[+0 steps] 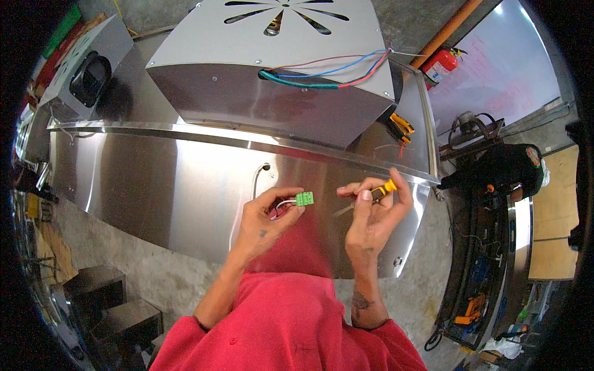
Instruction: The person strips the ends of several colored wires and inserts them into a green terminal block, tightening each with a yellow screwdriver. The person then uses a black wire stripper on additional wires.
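My left hand [267,221] pinches a small green terminal block connector [305,198] between thumb and fingers. A white wire [284,203] and a dark one run into its near side. Behind that hand, a pale cable [256,179] comes out of a round hole in the stainless steel panel [210,185]. To the right, my right hand [377,216] is closed round a small screwdriver [385,188] with a yellow and dark handle. Its blade points left and down, blurred, apart from the connector.
A grey metal box [272,93] with slotted vents stands behind, red, blue and green wires [334,74] hanging across its front. Yellow-handled pliers [402,127] lie beside it. A second box [86,68] stands left. At right are a fire extinguisher [440,65] and a bending person [501,173].
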Demonstrator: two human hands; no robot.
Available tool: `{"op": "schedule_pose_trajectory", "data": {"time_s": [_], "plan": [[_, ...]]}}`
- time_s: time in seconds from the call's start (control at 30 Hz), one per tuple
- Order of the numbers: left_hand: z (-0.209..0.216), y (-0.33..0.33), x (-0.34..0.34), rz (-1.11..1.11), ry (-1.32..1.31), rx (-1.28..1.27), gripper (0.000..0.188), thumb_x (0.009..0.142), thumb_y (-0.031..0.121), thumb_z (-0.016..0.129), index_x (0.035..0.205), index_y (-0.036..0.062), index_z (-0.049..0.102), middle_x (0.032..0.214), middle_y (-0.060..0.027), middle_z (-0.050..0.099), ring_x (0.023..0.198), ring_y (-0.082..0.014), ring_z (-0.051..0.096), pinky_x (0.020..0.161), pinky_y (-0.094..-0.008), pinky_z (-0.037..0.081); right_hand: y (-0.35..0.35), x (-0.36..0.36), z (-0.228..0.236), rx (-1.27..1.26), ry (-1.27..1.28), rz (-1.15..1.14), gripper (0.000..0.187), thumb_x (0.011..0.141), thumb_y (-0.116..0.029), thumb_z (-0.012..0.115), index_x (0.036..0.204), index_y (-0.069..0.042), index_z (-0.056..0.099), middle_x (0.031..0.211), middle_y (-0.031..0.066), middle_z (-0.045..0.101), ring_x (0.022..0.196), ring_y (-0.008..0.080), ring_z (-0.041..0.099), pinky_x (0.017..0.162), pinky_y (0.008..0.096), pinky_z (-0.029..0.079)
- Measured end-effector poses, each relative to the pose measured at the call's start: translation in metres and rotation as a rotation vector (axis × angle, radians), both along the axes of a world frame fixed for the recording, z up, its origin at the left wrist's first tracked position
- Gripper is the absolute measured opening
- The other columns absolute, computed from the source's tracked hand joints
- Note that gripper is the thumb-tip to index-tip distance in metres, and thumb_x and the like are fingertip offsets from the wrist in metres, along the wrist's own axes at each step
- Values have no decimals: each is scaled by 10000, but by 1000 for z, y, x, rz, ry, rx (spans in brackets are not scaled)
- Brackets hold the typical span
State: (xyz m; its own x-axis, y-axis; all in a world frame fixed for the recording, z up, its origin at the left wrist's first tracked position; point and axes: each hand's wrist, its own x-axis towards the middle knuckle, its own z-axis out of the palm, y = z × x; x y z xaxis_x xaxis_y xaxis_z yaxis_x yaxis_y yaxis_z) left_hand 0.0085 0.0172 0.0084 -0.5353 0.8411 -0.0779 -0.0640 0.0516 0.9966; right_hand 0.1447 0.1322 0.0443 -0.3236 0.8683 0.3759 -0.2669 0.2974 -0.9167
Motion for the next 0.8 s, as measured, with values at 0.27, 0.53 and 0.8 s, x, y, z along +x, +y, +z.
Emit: {"op": "schedule_pose_trajectory", "data": {"time_s": [0.27,0.53,0.8], "plan": [[6,-2,-1,-45,21,-23,449,931,54,809,1357,31,668,1076,-47,725,900,-82,646,716,-234,542,-4,2,-27,-391,-350,311,522,1069,-143,648,1518,-79,389,1094,79,652,1023,144,616,951,321,494],[13,-3,-3,10,517,106,298,908,18,779,1197,49,710,1176,-121,684,983,-215,714,839,-330,585,-3,2,-31,-344,-341,256,567,1050,-97,671,1529,-92,369,989,34,641,906,92,597,822,261,487],[10,-4,-2,-14,616,82,251,882,-15,760,1121,34,701,1211,-136,672,1100,-264,719,915,-398,602,-4,4,-33,-289,-334,297,588,1051,-85,663,1545,-95,345,1009,42,645,921,93,607,816,258,495]]}}
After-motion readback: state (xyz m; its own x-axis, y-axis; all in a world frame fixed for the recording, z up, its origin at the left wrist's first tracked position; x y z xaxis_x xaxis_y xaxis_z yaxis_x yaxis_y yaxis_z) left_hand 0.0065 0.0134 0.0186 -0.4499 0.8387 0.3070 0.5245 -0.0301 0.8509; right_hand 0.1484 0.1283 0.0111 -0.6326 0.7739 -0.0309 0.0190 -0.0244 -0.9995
